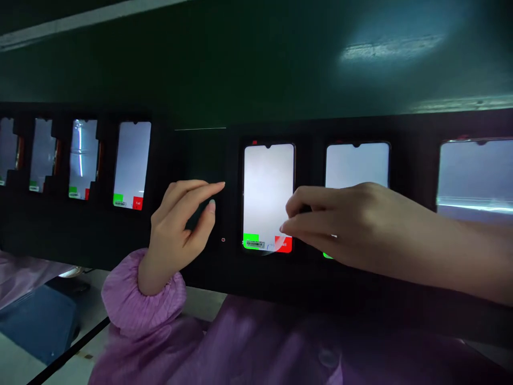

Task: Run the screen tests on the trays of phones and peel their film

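A phone-like screen (267, 192) glows white in its dark slot, with green and red boxes and a barcode label along its bottom. At its lower right corner my right hand (340, 219) pinches the edge of a clear film (276, 246), which curls up over the red box. The back of this hand covers part of a second lit screen (356, 166). My left hand (184, 230) hovers to the left over the dark fixture, index finger stretched out and thumb apart, with nothing held. Its cuff is purple.
Several similar screens (131, 163) stand in a row of slots to the left. Another large screen (473, 176) is at the right. A dark green surface (240, 64) stretches behind the black fixture (200, 160). A blue bin-like object (40, 321) is below left.
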### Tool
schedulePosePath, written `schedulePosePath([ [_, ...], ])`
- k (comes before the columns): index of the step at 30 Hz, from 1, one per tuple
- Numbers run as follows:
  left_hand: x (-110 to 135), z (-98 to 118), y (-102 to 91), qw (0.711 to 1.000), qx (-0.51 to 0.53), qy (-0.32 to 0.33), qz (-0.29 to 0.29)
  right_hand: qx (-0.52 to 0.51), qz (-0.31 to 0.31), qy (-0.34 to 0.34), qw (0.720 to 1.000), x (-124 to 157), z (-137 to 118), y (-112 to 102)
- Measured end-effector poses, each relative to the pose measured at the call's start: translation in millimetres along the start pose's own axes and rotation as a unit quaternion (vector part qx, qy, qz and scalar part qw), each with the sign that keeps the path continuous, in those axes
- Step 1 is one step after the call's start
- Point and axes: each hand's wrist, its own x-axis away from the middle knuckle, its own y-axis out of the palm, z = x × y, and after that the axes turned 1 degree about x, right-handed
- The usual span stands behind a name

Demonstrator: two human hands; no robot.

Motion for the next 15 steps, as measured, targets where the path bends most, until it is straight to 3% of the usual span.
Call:
schedulePosePath([
  [3, 11, 1, 2.6, 1.0, 0.012, 0.015, 0.01, 0.074, -0.023, -0.025, 0.997, 10, -5, 6],
  [10, 21, 3, 7.0, 0.998, 0.049, 0.038, -0.001, 0.096, -0.018, -0.048, 0.994, 13, -4, 8],
  [15, 21, 3, 7.6, 0.997, 0.056, 0.044, -0.005, 0.043, -0.018, 0.006, 0.999, 3, -5, 2],
])
